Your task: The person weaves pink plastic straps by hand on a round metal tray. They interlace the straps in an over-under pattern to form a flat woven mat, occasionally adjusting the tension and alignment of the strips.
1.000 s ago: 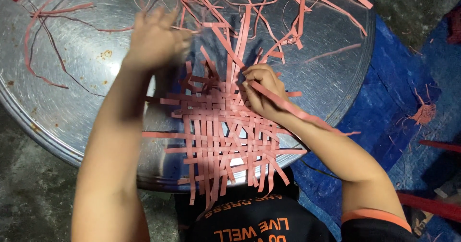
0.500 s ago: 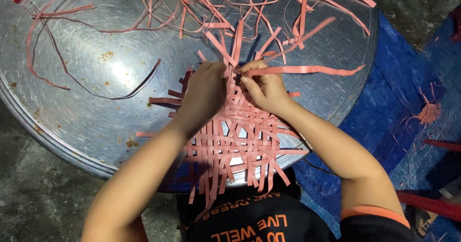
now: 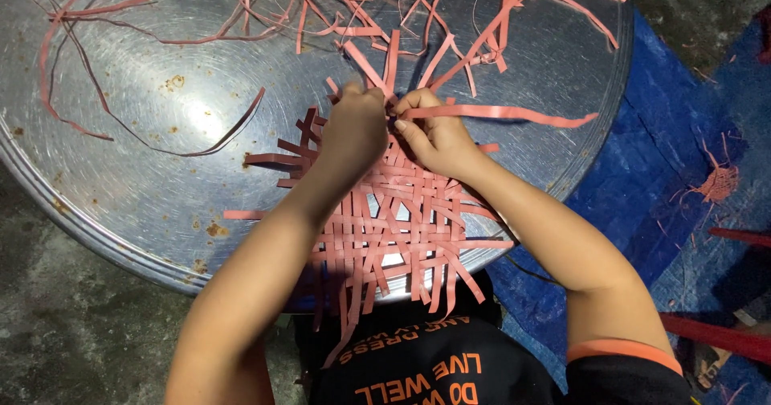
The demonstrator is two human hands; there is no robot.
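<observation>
Pink-red flat strips, woven into a loose lattice mat (image 3: 393, 228), lying on a round metal tray (image 3: 144, 172); near edge of mat overhangs tray rim toward the person, w/ loose ends hanging down.

Item 1 – left hand (image 3: 355, 132): rests on far edge of mat, knuckles up, fingers curled down and closed tight at the fingertips on strip ends where the weave stops. Exactly which strip is pinched: can't tell, fingers hide it.

Item 2 – right hand (image 3: 438, 136): just beside the left, nearly touching. Thumb and forefinger pinched shut on one long strip (image 3: 498, 113), which runs out flat to the right across tray toward its rim; other fingers folded under.

Item 3 – loose strips (image 3: 450, 19): tangled pile at far side of tray, beyond both hands; some curled, some straight. A few thin single ones trail over left part of tray, incl. one dark curved strip (image 3: 201, 144).

Item 4 – tray surface: shiny, scuffed, rust-coloured spots left of mat.

Item 5 – blue tarp (image 3: 666, 180): on ground, right of tray, w/ small clump of strip scraps (image 3: 717, 184) on it.

Item 6 – bare concrete floor (image 3: 72, 333), lower left.
</observation>
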